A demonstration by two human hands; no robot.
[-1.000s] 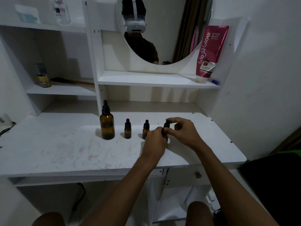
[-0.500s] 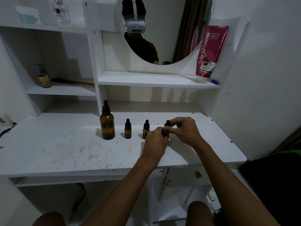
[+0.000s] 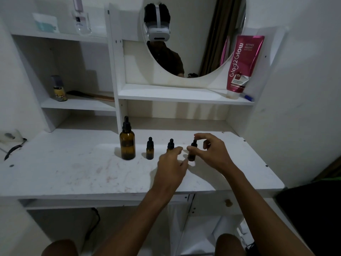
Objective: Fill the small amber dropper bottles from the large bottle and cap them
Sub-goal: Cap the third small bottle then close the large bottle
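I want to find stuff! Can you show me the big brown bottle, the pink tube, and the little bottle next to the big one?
big brown bottle (image 3: pixel 127 147), head view, glass body
pink tube (image 3: pixel 241 63), head view, printed front
little bottle (image 3: pixel 149 153), head view, amber body

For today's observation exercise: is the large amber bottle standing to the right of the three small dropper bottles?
No, the large amber bottle stands at the left end of the row, left of all three small dropper bottles.
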